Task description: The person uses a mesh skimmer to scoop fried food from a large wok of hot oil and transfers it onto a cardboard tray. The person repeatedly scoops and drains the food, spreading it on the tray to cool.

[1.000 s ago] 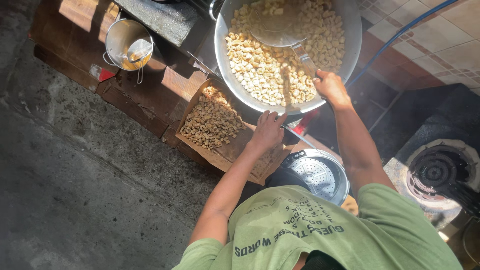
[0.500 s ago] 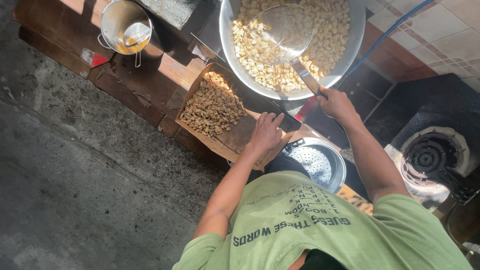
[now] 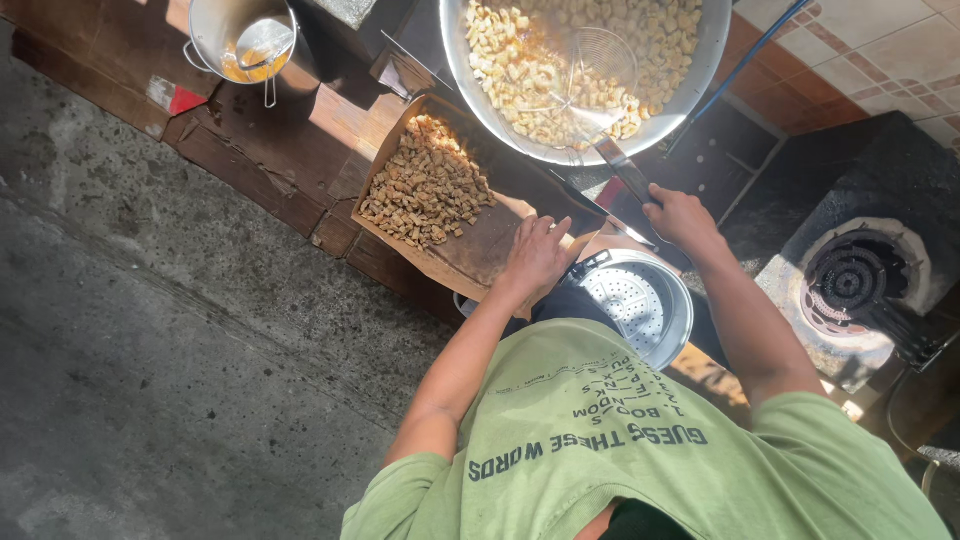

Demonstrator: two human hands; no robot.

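Overhead view, image inverted relative to the person. Left hand point(image 3: 537, 255): fingers spread nearly flat, palm down on the near edge of the cardboard tray point(image 3: 480, 250); pressing, not gripping. Tray holds a heap of browned fried pieces point(image 3: 427, 185) at its far end; near end bare. Right hand point(image 3: 680, 218): fingers curled shut around the handle of the wire skimmer point(image 3: 590, 75); handle runs from the fist up to the mesh bowl, which sits inside the large metal pan point(image 3: 480, 95). Pan is full of pale frying pieces point(image 3: 520, 70), just beyond the tray. Perforated metal strainer point(image 3: 640, 300) sits betw. the two forearms, close to the body. Small steel pot point(image 3: 240, 35) w/ orange liquid stands well apart, far side. Gas burner point(image 3: 855, 280) is off to the person's right.
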